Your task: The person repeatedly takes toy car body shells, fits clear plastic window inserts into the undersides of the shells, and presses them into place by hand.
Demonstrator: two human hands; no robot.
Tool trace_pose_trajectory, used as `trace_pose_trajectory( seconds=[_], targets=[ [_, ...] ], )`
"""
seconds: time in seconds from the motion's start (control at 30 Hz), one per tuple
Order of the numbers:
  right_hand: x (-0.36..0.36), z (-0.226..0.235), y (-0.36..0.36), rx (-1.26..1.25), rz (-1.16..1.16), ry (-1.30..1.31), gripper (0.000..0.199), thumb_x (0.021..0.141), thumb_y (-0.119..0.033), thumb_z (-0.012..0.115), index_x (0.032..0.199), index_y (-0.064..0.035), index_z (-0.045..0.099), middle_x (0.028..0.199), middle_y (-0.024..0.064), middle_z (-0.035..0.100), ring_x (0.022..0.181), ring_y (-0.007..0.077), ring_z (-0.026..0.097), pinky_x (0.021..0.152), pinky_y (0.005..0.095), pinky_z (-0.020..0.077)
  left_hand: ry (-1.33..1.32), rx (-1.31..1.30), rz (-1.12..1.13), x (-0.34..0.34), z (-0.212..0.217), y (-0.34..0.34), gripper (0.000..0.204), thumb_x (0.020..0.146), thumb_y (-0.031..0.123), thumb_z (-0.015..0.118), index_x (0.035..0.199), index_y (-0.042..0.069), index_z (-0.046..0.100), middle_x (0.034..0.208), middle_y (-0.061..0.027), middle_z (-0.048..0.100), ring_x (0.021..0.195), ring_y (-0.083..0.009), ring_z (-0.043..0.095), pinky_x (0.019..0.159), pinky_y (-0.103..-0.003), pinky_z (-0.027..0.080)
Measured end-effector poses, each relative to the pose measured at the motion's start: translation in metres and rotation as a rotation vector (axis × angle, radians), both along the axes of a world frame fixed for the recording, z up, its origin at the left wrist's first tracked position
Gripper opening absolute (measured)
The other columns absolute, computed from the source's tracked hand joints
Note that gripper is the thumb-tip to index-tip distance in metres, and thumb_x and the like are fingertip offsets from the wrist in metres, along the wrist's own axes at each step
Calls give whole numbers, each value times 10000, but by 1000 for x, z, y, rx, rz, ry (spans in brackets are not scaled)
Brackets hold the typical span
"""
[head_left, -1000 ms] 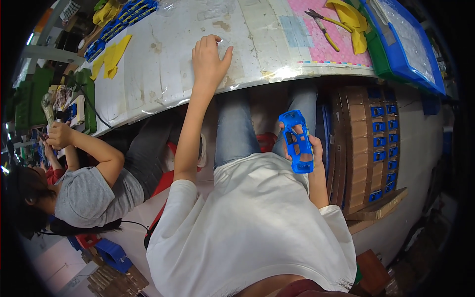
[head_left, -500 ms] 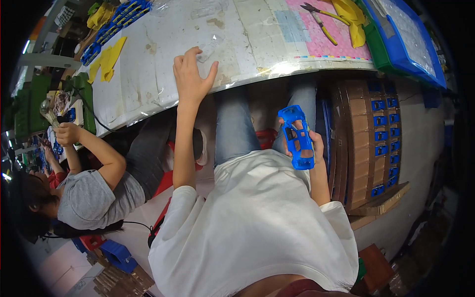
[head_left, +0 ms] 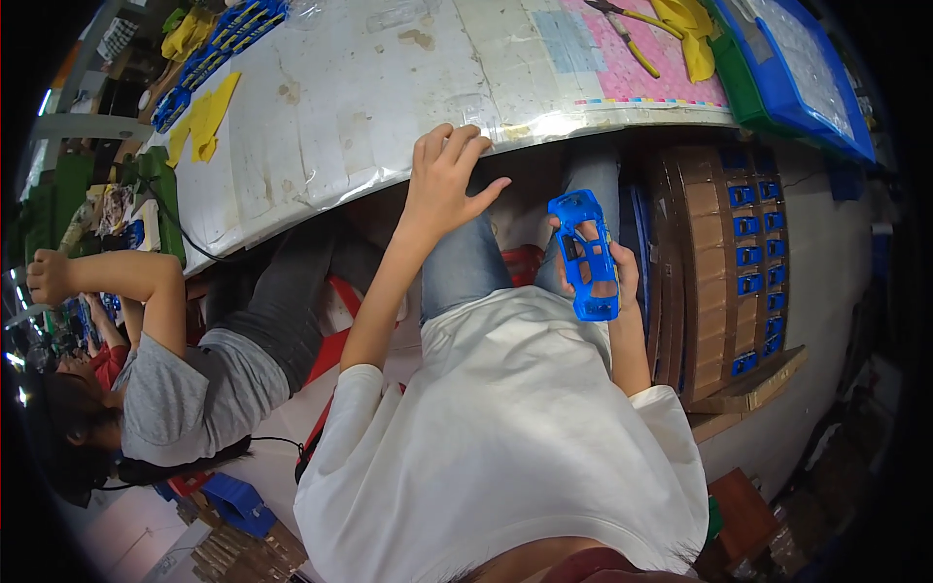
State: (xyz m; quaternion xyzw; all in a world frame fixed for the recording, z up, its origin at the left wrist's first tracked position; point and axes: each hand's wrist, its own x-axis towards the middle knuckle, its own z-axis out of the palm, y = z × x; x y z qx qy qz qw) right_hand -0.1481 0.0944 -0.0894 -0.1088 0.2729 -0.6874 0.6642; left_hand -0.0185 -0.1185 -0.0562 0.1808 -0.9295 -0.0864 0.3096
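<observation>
My right hand (head_left: 624,272) is closed round a blue toy car body shell (head_left: 571,245) with open window holes, held above my lap. At the table's near edge, my left hand (head_left: 445,185) is open, its fingers slightly bent and the thumb spread to the right. Its fingertips are beside or on a small clear plastic piece (head_left: 472,107) lying at that edge; I cannot tell whether they touch it. Farther back on the table lie more clear plastic pieces (head_left: 397,14).
Pliers (head_left: 632,41) and yellow cloth (head_left: 688,34) lie at the table's far right, near blue bins (head_left: 768,73). A carton (head_left: 709,282) holding blue car shells stands to my right. On the left are a yellow cloth (head_left: 206,119), blue shells (head_left: 219,51) and a seated co-worker (head_left: 194,389).
My left hand has moved right and toward me, and the small clear piece has shifted right with it. The car shell stays in my right hand. The co-worker's arm has swung left.
</observation>
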Motion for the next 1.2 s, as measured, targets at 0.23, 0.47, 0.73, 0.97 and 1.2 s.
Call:
trace_pose_trajectory(
  seconds=[0.23,0.47,0.73,0.97,1.2],
  targets=[
    [0,24,-6,-5,-47,87,852,747,-526,506,1293,83,270,730,161,552,540,192,542,479,265,461,196,-187,23,-6,-13,22,164,697,98,629,861,105,628,896,9,588,894,-188,500,767,-333,354],
    [-9,39,-4,-41,-138,159,760,809,-511,416,1335,20,274,901,209,528,574,223,555,499,280,465,-163,156,-506,-4,-26,80,115,672,107,570,773,56,590,743,-36,524,817,-209,509,713,-327,385],
    [-9,49,-11,-192,-274,66,568,893,-421,347,1288,-12,333,1056,247,524,807,259,597,670,323,507,402,-173,-55,15,54,88,168,662,100,674,820,146,637,818,22,598,783,-173,541,657,-296,373],
    [-2,68,-21,-25,-412,239,528,909,-388,275,1262,-6,368,1145,255,470,739,242,543,610,315,468,375,-224,-347,4,48,109,201,697,177,708,865,169,599,859,24,628,799,-149,563,641,-262,370],
    [-2,66,-20,-18,-471,264,518,915,-380,267,1264,-10,368,1154,243,473,746,244,548,613,315,469,375,-209,-329,3,44,111,179,658,130,704,812,157,616,837,15,616,774,-149,552,648,-262,371]
  ],
)
